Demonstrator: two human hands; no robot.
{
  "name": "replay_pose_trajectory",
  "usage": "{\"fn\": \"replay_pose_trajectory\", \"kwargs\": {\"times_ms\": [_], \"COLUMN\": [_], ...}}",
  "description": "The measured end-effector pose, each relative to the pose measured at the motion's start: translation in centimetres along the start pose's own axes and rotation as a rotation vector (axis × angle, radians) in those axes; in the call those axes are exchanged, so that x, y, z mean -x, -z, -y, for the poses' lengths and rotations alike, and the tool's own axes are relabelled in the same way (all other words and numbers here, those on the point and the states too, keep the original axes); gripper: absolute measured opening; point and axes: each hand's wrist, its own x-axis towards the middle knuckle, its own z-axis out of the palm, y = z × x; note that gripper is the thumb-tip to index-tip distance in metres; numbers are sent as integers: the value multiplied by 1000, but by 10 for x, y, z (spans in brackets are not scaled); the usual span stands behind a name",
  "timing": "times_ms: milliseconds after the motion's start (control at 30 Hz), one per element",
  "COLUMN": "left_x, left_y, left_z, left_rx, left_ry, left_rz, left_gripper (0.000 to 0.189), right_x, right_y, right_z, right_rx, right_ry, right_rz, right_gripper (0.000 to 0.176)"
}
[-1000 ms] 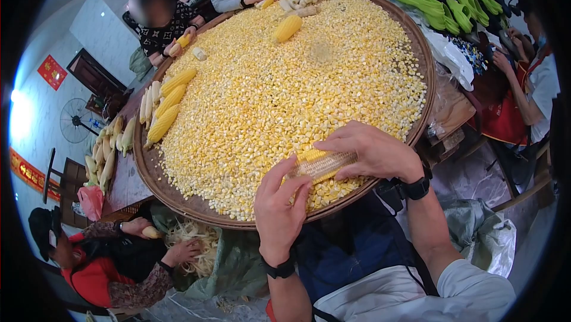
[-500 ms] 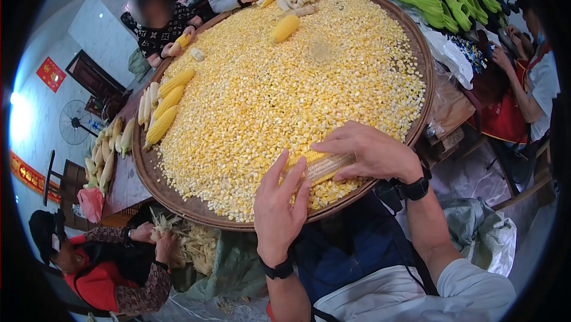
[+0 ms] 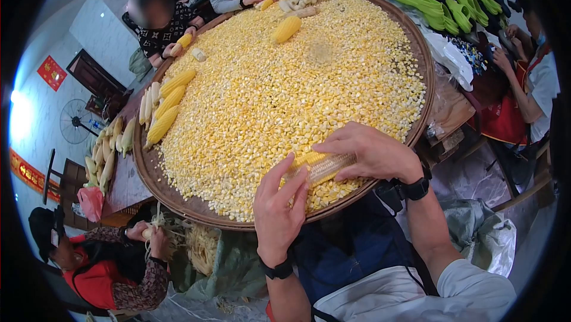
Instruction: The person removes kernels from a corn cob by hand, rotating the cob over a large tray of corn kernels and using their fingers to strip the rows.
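A partly shelled corn cob lies between my hands, low over the near edge of a heap of loose kernels. One strip of it is bare and pale; yellow kernels remain along its far side. My right hand grips the right end, fingers over the top and thumb below. At the other end, my left hand has its fingers and thumb bent around the cob, covering the tip. The kernels fill a wide round tray with a brown rim.
Whole yellow ears and stripped cobs lie at the tray's left, with another ear toward the back. Unhusked corn is piled on a side table. Several people work around the tray; one at lower left handles husks. Green clogs sit at upper right.
My left fingers have drawn in slightly around the cob's left end; my right hand looks nearly still. At lower left, a co-worker's hands have shifted and the husk around their ear has opened.
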Motion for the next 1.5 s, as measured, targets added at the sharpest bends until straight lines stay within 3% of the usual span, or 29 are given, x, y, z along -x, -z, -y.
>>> {"fn": "replay_pose_trajectory", "kwargs": {"times_ms": [567,967,1500], "left_x": [-6,-5,-4], "left_y": [0,-1,-1], "left_z": [-10,-3,-3], "left_rx": [-69,-28,6], "left_ry": [57,7,25], "left_rz": [52,88,59], "left_gripper": [63,45,43], "right_x": [1,1,1], "right_y": [-2,-1,-2], "right_z": [-2,-2,-3], "right_rx": [15,6,2], "right_ry": [0,8,10], "right_rz": [-11,6,-1], "right_gripper": [77,78,78]}}
